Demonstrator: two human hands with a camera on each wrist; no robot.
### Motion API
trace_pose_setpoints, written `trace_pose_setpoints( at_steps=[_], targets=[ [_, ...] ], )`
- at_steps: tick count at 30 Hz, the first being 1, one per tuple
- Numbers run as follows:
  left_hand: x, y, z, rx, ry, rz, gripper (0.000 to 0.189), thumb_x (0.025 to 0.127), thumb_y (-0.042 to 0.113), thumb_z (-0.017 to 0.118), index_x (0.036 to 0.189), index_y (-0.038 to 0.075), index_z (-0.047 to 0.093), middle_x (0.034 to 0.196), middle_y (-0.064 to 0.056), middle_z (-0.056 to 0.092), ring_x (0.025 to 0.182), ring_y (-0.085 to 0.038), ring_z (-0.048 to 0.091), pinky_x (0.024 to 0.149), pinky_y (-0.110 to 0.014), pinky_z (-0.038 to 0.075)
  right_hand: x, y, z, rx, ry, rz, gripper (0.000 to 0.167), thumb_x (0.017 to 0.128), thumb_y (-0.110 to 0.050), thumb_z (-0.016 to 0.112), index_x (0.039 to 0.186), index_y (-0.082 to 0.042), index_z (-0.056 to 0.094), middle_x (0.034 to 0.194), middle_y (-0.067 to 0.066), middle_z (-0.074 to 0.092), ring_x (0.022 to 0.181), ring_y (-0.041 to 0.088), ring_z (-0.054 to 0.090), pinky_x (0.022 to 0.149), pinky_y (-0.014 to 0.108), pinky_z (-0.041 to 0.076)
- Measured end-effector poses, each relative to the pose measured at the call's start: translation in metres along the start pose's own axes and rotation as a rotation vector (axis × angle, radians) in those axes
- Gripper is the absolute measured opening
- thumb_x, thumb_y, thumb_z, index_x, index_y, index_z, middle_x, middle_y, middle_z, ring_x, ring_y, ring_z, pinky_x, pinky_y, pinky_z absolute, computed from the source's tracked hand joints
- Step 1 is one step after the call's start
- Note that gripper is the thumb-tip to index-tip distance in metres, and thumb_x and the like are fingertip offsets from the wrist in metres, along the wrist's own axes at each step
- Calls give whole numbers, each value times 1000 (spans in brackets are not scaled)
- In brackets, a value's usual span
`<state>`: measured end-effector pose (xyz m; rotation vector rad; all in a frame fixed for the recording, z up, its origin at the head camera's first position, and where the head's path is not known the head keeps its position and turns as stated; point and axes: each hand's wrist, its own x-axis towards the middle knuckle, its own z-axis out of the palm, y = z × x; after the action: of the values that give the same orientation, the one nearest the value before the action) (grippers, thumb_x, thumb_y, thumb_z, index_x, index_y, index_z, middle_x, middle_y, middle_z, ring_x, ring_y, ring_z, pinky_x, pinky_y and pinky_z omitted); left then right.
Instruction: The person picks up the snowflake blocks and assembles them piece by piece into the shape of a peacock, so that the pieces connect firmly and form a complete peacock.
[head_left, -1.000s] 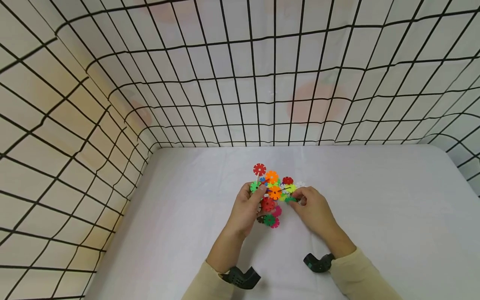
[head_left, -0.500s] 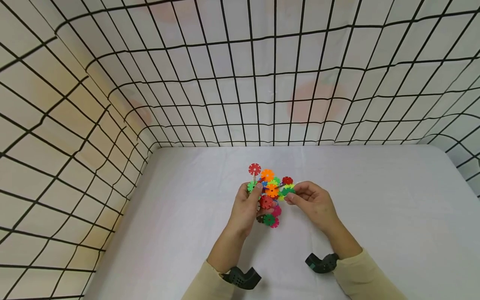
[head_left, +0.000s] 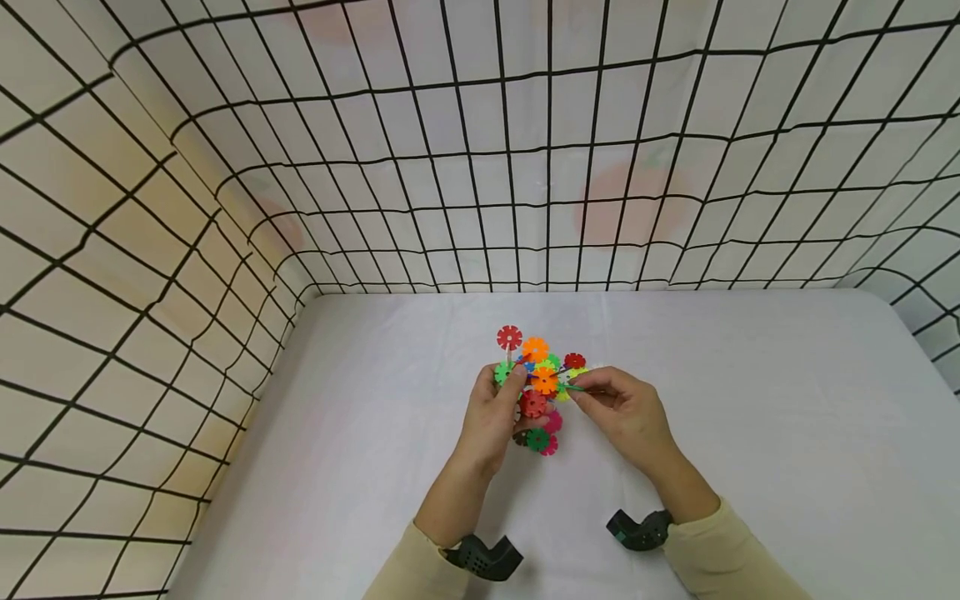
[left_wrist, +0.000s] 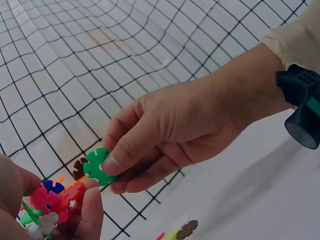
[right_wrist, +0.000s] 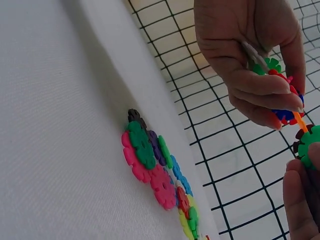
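- Above the white desk [head_left: 337,433], linked notched discs [left_wrist: 69,196] are held by the left hand [head_left: 489,419], at 8 o'clock to them in the head view.
- At 4 o'clock, a green disc [left_wrist: 94,166] is pinched by the right hand [head_left: 627,415].
- Light, stiff, smooth pieces may be expected; each is best pinched by its flat faces, slots uncovered.
- Beneath, overlapping, more discs [right_wrist: 141,145] are seen.
- From 9 through 12 to 3 o'clock, everything is enclosed by a wire grid [head_left: 550,200].

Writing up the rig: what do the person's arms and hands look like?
Left hand and right hand: bare, no gloves. Beige sleeves stop short of them. Each arm wears a black, angled wrist camera; the right one has a green mark. No cables visible.
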<state>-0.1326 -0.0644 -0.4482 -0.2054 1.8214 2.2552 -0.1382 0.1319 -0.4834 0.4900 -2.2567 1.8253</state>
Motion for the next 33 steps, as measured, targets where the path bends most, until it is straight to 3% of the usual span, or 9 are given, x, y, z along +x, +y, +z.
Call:
trace_pose_setpoints(
  at_steps=[5,12,19,26,30,33],
  targets=[
    [-1,0,0,-1,10,4,42,105,38,56,124,4,43,110,-12,68,73,-12,73,66,-29,63,0,-1,1,-80,29,-59,24,83,10,77,97,-8,73,95,10,74,87,-2,68,79,13,58],
    [0,0,1,-2,-12,13,41,105,35,58,126,4,43,103,-13,69,71,-12,73,66,-27,62,-1,-2,2,-100,39,-78,24,82,10,78,97,-9,74,96,8,75,89,-3,68,78,13,57],
    [-1,-1,2,58,-18,40,36,105,31,57,126,5,41,111,-15,67,74,-15,75,67,-29,63,-2,-2,6,-98,59,-101,22,79,12,79,93,-5,77,96,11,75,89,-5,67,77,12,57],
    [-1,-3,4,87,-31,15,36,104,32,59,123,5,44,88,-7,68,66,-13,70,68,-30,63,-2,0,5,-102,109,-84,22,79,14,79,92,-3,73,95,13,75,88,-7,66,77,11,57],
    [1,-4,3,132,-17,5,42,102,36,61,128,5,50,101,-5,65,85,-11,63,77,-22,55,0,-1,3,-118,121,-67,23,81,12,78,98,-2,70,98,13,74,89,-8,66,77,11,57],
    [2,-4,0,146,-3,16,46,102,38,61,133,6,51,113,-7,66,99,-14,60,86,-24,51,1,-1,2,-130,106,-50,27,82,10,78,105,-1,69,104,14,74,92,-8,67,78,11,56]
  ],
)
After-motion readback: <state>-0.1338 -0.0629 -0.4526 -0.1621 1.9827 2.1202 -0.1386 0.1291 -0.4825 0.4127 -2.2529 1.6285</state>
